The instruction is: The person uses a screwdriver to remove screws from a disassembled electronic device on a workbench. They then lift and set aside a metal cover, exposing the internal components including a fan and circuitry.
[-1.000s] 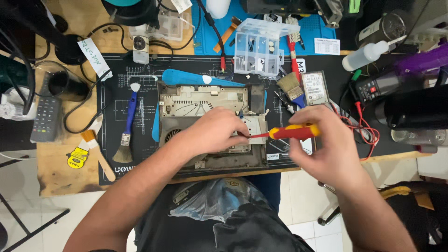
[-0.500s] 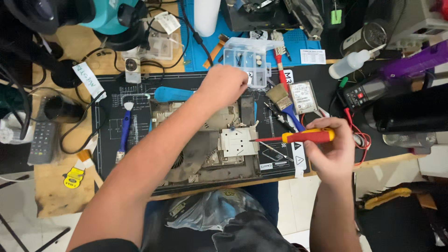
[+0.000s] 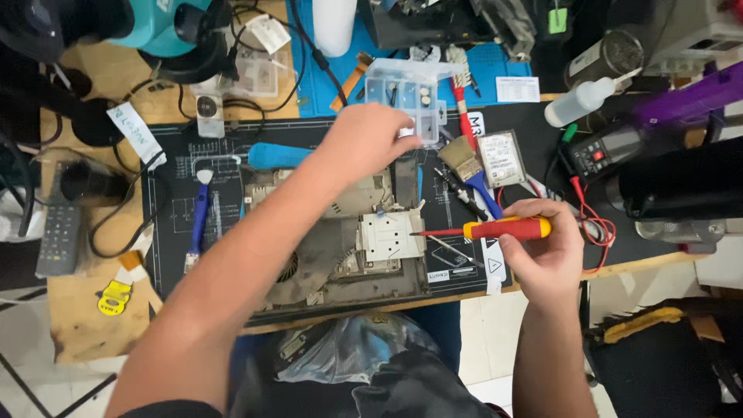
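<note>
My left hand (image 3: 370,139) reaches across the bench to a clear plastic compartment box (image 3: 409,91), fingers pinched together at its near edge; whether something small is between them I cannot tell. My right hand (image 3: 542,251) grips a red and yellow screwdriver (image 3: 495,229), held level with its tip pointing left over a square metal plate (image 3: 391,236). That plate belongs to an opened, dusty laptop chassis (image 3: 340,255) lying on a black work mat (image 3: 174,205).
A blue-handled brush (image 3: 200,213) lies on the mat's left; another brush (image 3: 470,166) and a hard drive (image 3: 501,157) lie to the right. A multimeter (image 3: 607,151) with red leads, a white squeeze bottle (image 3: 580,101) and a remote (image 3: 60,240) stand around.
My left hand left the chassis and moved up to the compartment box. My right hand drew the screwdriver back to the right, off the screw area.
</note>
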